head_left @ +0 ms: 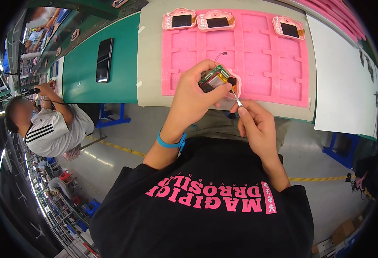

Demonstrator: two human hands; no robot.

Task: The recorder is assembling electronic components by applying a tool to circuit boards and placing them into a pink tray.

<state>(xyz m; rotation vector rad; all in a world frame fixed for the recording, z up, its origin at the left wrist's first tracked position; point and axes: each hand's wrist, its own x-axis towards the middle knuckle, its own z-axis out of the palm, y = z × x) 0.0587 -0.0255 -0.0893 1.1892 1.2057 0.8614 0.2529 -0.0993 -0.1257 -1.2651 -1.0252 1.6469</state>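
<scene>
1 circuit board (215,79) in left hand (193,89), metal tool (238,99) in right hand (258,124)

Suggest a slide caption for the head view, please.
At a pink foam tray, left hand holds a circuit board, right hand a tweezer-like tool.

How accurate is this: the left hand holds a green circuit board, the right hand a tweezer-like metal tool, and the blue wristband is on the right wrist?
The wristband's side is wrong: the head view shows the blue wristband on the left wrist. The rest stands: the left hand holds the green circuit board, and the right hand the tweezer-like metal tool.
</scene>
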